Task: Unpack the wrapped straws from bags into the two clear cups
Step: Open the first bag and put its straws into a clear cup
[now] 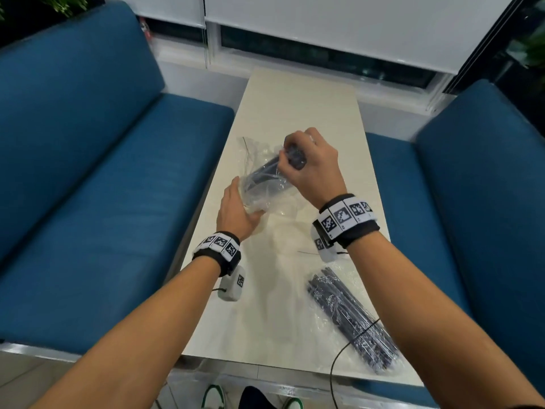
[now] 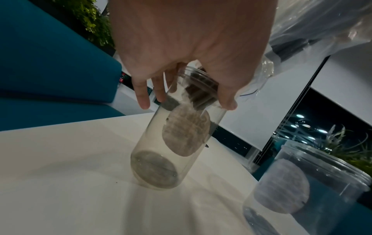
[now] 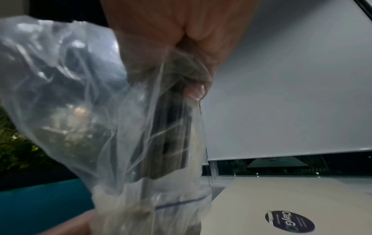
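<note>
My left hand (image 1: 244,202) grips a clear cup (image 2: 175,143) near its rim, tilted on the table (image 1: 309,107). My right hand (image 1: 292,154) grips the top end of a bundle of dark wrapped straws (image 1: 265,172), still loosely covered by a clear plastic bag (image 1: 253,152). The bundle slants down into the cup; its lower ends (image 2: 187,130) show through the cup wall, above the bottom. In the right wrist view the bag (image 3: 80,95) hangs round the straws (image 3: 173,143) below my right hand (image 3: 191,79). A second clear cup (image 2: 314,182) stands to the right.
Another clear bag full of dark straws (image 1: 351,317) lies at the table's near right corner, with a black cable (image 1: 339,358) across it. Blue benches (image 1: 103,172) flank the narrow table on both sides. A round dark sticker (image 3: 289,222) is on the tabletop. White blinds hang beyond the far end.
</note>
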Demonstrator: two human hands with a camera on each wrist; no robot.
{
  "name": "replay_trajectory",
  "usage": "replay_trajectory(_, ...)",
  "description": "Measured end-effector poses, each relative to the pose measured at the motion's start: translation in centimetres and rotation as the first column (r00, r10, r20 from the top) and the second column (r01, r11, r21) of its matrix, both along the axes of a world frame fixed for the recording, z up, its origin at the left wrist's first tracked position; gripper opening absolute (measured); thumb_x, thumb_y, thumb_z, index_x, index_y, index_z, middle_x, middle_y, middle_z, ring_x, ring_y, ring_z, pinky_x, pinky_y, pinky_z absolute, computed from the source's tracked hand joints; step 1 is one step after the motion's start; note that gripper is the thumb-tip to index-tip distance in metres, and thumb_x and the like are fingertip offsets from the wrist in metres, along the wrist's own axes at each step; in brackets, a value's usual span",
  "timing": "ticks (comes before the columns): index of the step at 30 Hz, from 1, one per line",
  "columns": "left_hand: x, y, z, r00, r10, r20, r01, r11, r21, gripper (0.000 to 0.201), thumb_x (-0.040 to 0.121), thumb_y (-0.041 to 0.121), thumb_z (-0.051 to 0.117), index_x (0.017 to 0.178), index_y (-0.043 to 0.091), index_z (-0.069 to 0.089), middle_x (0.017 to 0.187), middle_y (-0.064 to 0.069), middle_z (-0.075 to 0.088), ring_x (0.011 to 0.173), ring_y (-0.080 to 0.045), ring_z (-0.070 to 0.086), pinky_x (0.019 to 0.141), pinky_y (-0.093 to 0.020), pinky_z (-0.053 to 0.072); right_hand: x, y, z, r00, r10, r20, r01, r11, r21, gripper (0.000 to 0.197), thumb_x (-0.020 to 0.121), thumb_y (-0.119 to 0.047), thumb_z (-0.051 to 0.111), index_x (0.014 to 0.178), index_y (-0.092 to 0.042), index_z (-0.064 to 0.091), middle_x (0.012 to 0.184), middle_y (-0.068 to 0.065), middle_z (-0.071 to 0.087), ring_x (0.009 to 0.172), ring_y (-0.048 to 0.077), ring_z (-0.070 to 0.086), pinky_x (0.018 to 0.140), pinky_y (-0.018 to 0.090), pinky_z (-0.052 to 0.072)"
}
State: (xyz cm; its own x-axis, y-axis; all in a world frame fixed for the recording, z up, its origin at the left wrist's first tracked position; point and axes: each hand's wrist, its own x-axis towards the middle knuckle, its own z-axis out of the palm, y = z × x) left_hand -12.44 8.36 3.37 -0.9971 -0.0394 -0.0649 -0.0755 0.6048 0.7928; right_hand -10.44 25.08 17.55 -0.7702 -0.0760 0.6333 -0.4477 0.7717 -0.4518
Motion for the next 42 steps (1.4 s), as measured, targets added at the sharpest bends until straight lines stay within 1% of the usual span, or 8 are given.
replay_trajectory(8,-0.3,0.0,-0.2,0.999,-0.03,-0.025,0.03,1.0,0.001,0.098,0.073,0.068,0.081,0.149,0.024,0.038,0.146,-0.001,0.055,0.129,-0.03,0.06,0.101,-0.055,0.056,-6.0,-1.6,2.1,0.958,-0.076,0.275,0.045,0.992,0.118,0.017,0.09,-0.028,0.067,0.097,-0.013,0.068,0.094,0.007,0.068,0.083,0.026,0.065,0.082,0.043,0.06)
replay_trajectory(14,0.1,-0.1,0.4,1.0,-0.006,-0.004,0.006,0.997,0.071,0.098,0.071,0.064,0.083,0.149,0.027,0.039,0.149,0.001,0.054,0.131,-0.029,0.061,0.104,-0.053,0.055,-7.3,-2.2,4.8,0.882,-0.038,0.47,-0.045,0.986,0.163,0.048,0.096,-0.047,0.066,0.133,-0.018,0.053,0.127,0.007,0.059,0.105,0.022,0.056,0.093,0.035,0.047)
replay_trajectory(17,0.2,0.0,0.5,0.999,-0.016,-0.036,0.018,0.997,0.077,0.086,0.076,0.053,0.086,0.144,0.023,0.043,0.142,-0.002,0.057,0.128,-0.03,0.06,0.101,-0.051,0.055,-6.7,-2.4,5.8,0.778,0.087,0.622,-0.085,0.996,-0.032,0.057,0.093,-0.029,0.069,0.144,-0.022,0.045,0.134,0.006,0.054,0.112,0.021,0.056,0.094,0.034,0.048)
replay_trajectory(22,0.1,-0.1,0.3,0.999,-0.008,-0.047,0.012,0.996,0.089,0.088,0.077,0.054,0.087,0.147,0.027,0.041,0.146,0.0,0.056,0.131,-0.028,0.059,0.104,-0.049,0.053,-5.6,-2.4,5.3,0.878,0.1,0.468,-0.046,0.991,-0.126,0.077,0.089,-0.004,0.069,0.155,-0.021,0.035,0.13,0.007,0.062,0.084,0.016,0.065,0.07,0.02,0.054)
replay_trajectory(29,-0.4,-0.1,-0.1,1.0,0.008,0.001,-0.008,0.997,0.079,0.099,0.072,0.063,0.085,0.151,0.031,0.037,0.152,0.005,0.053,0.134,-0.025,0.058,0.108,-0.051,0.052,-3.8,-1.3,4.7,0.836,0.217,0.504,-0.069,0.953,-0.295,0.104,0.087,-0.038,0.084,0.163,-0.022,0.015,0.169,0.006,0.033,0.15,0.02,0.038,0.113,0.028,0.034)
replay_trajectory(33,-0.5,-0.1,-0.2,1.0,0.009,0.01,-0.009,0.998,0.061,0.101,0.069,0.064,0.085,0.152,0.031,0.037,0.152,0.005,0.054,0.135,-0.026,0.059,0.108,-0.054,0.053,-3.3,-1.1,3.3,0.865,0.095,0.494,-0.074,0.995,-0.06,0.07,0.091,-0.021,0.078,0.15,-0.02,0.041,0.135,0.008,0.065,0.11,0.022,0.068,0.091,0.027,0.053)
replay_trajectory(36,-0.4,-0.1,-0.4,1.0,0.01,0.005,-0.011,0.997,0.074,0.101,0.07,0.064,0.086,0.152,0.03,0.037,0.153,0.005,0.052,0.136,-0.025,0.057,0.11,-0.053,0.051,-3.4,-1.3,2.7,0.948,0.054,0.314,0.033,0.964,-0.265,0.054,0.091,0.001,0.068,0.138,-0.019,0.048,0.106,0.009,0.073,0.08,0.008,0.072,0.067,0.012,0.052)
replay_trajectory(42,-0.4,-0.3,-0.2,1.0,-0.005,0.007,0.004,0.997,0.077,0.099,0.069,0.067,0.084,0.15,0.031,0.039,0.151,0.005,0.053,0.134,-0.027,0.059,0.106,-0.055,0.054,-2.8,-2.2,1.6,0.944,0.024,0.329,0.081,0.95,-0.303,0.053,0.079,0.024,0.041,0.109,-0.009,0.07,0.095,0.003,0.073,0.065,0.004,0.058,0.066,0.009,0.047)
